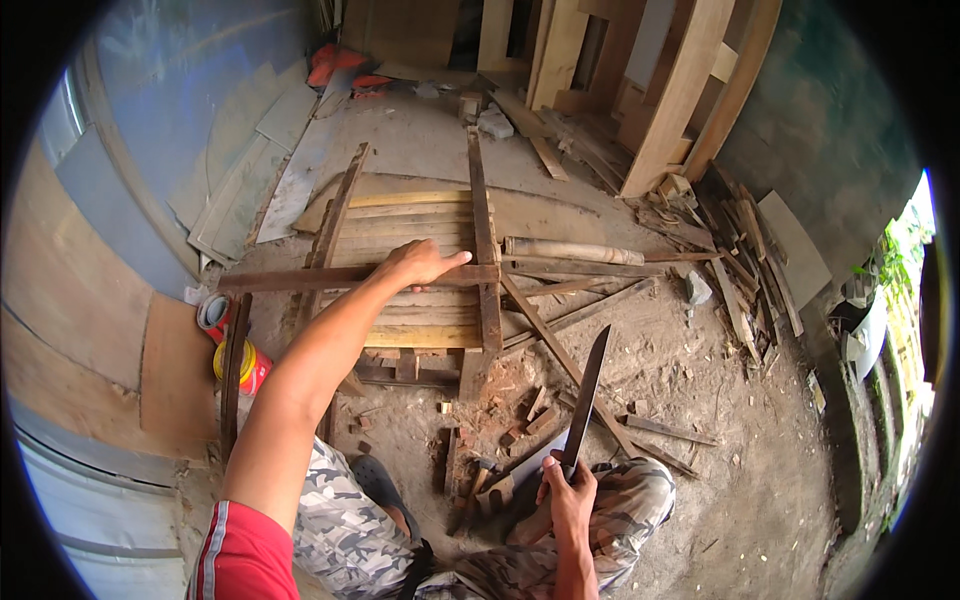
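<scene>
My left hand (418,265) is closed over a dark wooden strip (335,278), its thumb stretched out to the right along the top. The strip lies crosswise over a wooden frame (480,210) with two long dark rails and several pale slats (410,232) between them. Its right end meets the right rail. Nearer to me, my right hand (570,500) grips the handle of a machete (588,400). The long dark blade points up and away, apart from the frame. What lies under the strip at my left fingers is hidden.
Wood offcuts (540,415) litter the dirt floor before my knees, near a hammer-like tool (472,495). A round pole (575,250) and loose sticks lie right of the frame. Red-and-yellow cans (255,368) stand at left. Scrap wood (745,250) and tall boards (690,90) line the far right.
</scene>
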{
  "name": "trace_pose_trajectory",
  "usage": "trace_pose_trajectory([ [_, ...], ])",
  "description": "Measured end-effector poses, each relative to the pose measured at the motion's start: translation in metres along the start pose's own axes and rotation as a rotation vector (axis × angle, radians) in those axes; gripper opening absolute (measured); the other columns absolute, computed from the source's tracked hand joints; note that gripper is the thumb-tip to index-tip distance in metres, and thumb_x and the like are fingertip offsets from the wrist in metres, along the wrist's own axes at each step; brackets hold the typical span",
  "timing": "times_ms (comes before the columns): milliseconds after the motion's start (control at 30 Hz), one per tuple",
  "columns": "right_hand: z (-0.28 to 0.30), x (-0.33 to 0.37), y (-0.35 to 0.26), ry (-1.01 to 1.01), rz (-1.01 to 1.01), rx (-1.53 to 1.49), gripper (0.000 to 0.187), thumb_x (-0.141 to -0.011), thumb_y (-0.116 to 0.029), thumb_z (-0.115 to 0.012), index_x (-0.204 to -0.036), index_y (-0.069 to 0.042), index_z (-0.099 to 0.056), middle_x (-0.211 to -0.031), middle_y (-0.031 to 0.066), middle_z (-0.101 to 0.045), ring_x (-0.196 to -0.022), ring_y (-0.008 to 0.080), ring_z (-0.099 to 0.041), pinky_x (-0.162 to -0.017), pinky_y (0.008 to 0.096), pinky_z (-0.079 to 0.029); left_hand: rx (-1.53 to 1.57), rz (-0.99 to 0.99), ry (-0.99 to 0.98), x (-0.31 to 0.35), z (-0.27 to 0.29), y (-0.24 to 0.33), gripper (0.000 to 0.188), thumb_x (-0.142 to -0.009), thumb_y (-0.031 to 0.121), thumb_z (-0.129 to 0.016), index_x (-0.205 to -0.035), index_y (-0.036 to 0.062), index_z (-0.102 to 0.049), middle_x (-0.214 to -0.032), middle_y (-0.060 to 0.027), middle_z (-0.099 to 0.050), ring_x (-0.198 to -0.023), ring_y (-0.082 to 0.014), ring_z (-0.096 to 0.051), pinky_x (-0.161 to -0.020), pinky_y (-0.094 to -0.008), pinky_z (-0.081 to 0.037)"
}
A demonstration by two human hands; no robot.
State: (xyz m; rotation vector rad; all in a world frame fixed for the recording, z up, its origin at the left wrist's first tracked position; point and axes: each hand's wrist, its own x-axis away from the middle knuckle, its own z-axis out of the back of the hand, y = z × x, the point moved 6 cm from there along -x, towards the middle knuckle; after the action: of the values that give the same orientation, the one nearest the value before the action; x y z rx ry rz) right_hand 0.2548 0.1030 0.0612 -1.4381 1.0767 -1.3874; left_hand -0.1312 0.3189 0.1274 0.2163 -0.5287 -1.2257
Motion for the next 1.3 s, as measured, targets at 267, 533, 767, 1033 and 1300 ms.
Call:
trace_pose_trajectory([
  [267,-0.007,-0.003,0.001,-0.020,-0.001,0.049,0.024,-0.092,-0.019,-0.071,-0.101,0.002,-0.064,-0.062,0.0026,-0.058,-0.049,0.0105,-0.054,-0.046,0.0263,-0.043,-0.160,-0.110,0.217,0.003,0.003,0.019,0.074,-0.092,0.068,-0.050,-0.063,0.0008,-0.064,-0.061,-0.0139,-0.065,-0.067,-0.0297,-0.069,-0.068,-0.0450,-0.055],
  [533,-0.068,-0.042,-0.075,-0.095,0.245,0.189,0.030,-0.093,-0.023,-0.070,-0.106,0.004,-0.063,-0.064,0.0018,-0.058,-0.050,0.0097,-0.056,-0.046,0.0261,-0.044,0.007,-0.335,0.694,0.034,0.020,-0.013,0.041,-0.094,0.047,-0.062,-0.097,0.0062,-0.065,-0.091,-0.0108,-0.070,-0.088,-0.0290,-0.068,-0.077,-0.0441,-0.053],
  [767,-0.097,-0.131,-0.110,0.021,0.502,0.695,0.047,-0.081,-0.036,-0.079,-0.105,0.003,-0.066,-0.075,0.0140,-0.065,-0.069,0.0279,-0.065,-0.069,0.0400,-0.051,-0.105,0.049,0.803,0.117,0.049,-0.122,0.076,-0.085,0.053,-0.071,-0.140,0.0064,-0.048,-0.141,-0.0175,-0.048,-0.131,-0.0344,-0.046,-0.107,-0.0574,-0.036],
  [1033,-0.121,-0.165,-0.089,0.096,0.478,0.738,0.053,-0.077,-0.043,-0.083,-0.099,0.003,-0.067,-0.071,0.0116,-0.064,-0.066,0.0263,-0.064,-0.065,0.0383,-0.050,0.171,0.265,1.004,0.197,0.034,-0.222,0.084,-0.081,0.059,-0.072,-0.140,0.0059,-0.043,-0.140,-0.0234,-0.044,-0.132,-0.0419,-0.042,-0.107,-0.0573,-0.035],
  [1300,-0.125,-0.161,-0.091,0.113,0.457,0.603,0.058,-0.076,-0.047,-0.084,-0.098,0.004,-0.067,-0.069,0.0093,-0.062,-0.063,0.0224,-0.061,-0.063,0.0363,-0.049,-0.092,0.318,0.956,0.180,0.084,-0.267,0.080,-0.082,0.045,-0.073,-0.147,0.0131,-0.040,-0.157,-0.0198,-0.025,-0.145,-0.0399,-0.024,-0.115,-0.0557,-0.025],
])
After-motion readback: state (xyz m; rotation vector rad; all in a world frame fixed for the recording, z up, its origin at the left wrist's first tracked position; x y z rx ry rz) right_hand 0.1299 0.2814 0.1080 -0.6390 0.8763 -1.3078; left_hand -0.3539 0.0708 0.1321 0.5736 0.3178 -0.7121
